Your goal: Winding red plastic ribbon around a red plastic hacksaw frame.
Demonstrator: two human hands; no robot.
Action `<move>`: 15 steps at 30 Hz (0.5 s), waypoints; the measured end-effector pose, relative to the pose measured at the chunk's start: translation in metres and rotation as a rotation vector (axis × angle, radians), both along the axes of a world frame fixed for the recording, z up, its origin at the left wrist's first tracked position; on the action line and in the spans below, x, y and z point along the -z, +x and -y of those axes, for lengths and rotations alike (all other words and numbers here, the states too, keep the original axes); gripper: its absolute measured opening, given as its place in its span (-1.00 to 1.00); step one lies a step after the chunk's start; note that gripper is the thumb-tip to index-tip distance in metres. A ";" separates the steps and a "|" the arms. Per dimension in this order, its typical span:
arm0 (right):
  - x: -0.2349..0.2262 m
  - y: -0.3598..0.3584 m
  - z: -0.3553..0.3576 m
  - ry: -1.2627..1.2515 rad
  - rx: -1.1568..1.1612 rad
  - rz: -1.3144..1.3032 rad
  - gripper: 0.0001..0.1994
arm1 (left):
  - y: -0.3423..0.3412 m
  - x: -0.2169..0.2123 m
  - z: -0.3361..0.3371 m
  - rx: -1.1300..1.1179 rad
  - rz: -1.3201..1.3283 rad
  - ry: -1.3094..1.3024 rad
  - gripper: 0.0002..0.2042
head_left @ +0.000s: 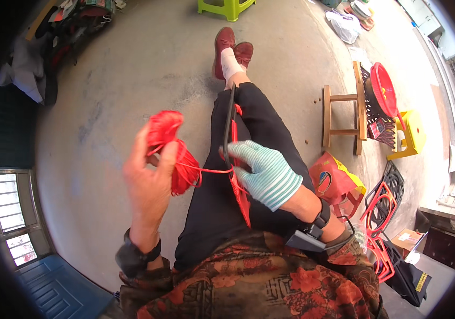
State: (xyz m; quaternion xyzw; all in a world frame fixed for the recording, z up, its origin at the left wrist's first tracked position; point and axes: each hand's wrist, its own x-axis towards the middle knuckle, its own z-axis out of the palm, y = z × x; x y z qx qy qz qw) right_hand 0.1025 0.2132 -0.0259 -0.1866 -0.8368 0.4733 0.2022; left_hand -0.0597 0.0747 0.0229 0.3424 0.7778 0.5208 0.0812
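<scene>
Your bare left hand [150, 183] grips a ball of bright red cord [171, 146], and a thin red strand [211, 170] runs from it to your right hand [264, 173], which wears a knit glove striped in pale green and white. Against your black trousers [211, 202] stands a frame [234, 159] with a black rim and red weave. Your blouse [254, 282] is dark brown with red flowers. Your shoes [233, 50] are maroon, the sock [231, 64] white. Beyond, a lime green stool [226, 7] stands on the grey concrete floor [132, 69].
</scene>
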 end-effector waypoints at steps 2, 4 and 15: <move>-0.004 -0.007 0.001 0.034 0.052 0.000 -0.82 | -0.002 0.017 0.003 0.106 0.453 -0.017 -0.71; -0.003 -0.007 -0.002 -0.042 0.033 0.020 -0.83 | -0.009 0.032 0.001 0.155 0.701 0.027 -0.74; -0.014 -0.007 -0.042 -1.031 -0.025 -0.166 -0.58 | 0.020 0.052 0.015 0.523 1.216 0.051 -0.67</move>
